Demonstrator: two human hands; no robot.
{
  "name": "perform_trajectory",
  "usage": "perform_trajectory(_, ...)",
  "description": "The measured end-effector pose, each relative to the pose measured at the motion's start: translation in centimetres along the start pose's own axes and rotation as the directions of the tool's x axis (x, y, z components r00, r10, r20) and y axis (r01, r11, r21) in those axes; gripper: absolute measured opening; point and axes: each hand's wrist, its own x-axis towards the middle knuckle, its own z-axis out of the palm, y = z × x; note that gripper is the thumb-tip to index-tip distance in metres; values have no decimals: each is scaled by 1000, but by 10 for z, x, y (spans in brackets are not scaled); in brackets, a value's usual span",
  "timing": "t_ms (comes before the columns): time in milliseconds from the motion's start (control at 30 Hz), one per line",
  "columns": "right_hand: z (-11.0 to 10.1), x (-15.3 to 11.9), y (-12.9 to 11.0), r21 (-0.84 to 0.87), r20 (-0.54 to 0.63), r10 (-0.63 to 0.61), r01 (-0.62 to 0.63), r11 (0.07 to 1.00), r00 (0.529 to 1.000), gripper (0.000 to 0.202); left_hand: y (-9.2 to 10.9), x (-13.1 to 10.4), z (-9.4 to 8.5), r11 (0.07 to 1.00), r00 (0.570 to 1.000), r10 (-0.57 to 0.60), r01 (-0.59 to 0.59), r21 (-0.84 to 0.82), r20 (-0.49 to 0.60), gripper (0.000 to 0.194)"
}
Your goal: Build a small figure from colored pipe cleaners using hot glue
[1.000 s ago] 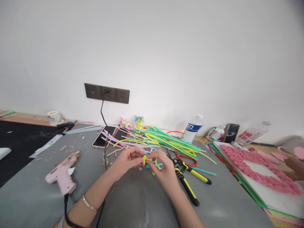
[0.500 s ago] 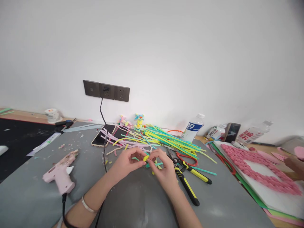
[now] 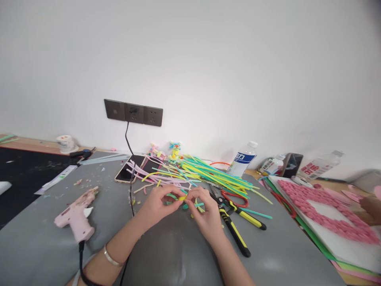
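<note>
Between the fingertips of both hands is a small yellow piece [image 3: 181, 198], apparently a short bent bit of pipe cleaner. My left hand [image 3: 160, 201] pinches its left end, and my right hand [image 3: 203, 204] pinches it from the right; the fingers partly hide it. Behind the hands lies a spread of pipe cleaners [image 3: 214, 174] in yellow, teal and green, with lilac ones [image 3: 154, 174] to the left. Short teal and yellow offcuts lie just under the fingers. Right of my right hand rest yellow-and-black pliers [image 3: 235, 234] and red-handled scissors [image 3: 235, 200].
A pink glue gun [image 3: 76, 218] lies at left, its cord running to the front. A phone [image 3: 126, 171], two small figures [image 3: 175, 151] and a bottle [image 3: 242, 159] stand or lie near the wall. At right are a pink braided piece [image 3: 324, 212] and another person's hand [image 3: 370, 208].
The yellow piece has turned slightly between my fingertips and now shows flatter. Both hands keep nearly the same place and pinch.
</note>
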Motion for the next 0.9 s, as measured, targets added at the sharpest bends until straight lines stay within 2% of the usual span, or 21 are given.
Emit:
perform_trajectory(133,-1,0,0,-13,-1,-37,37,999,999,11,-2,-1,1,999,1000,-10,9,-48,-16,12)
perform_trajectory(333,2,-1,1,-5,-82,-77,76,997,994,13,-7,-1,1,989,999,-51,50,-136,-5,12)
perform_trajectory(500,1,-1,-4,-41,-99,-94,91,995,991,13,-6,-2,2,979,996,-90,86,-187,-12,13)
perform_trajectory(900,-7,-2,-3,-68,15,-122,123,990,992,14,-3,-1,-2,989,999,-34,33,-147,-5,11)
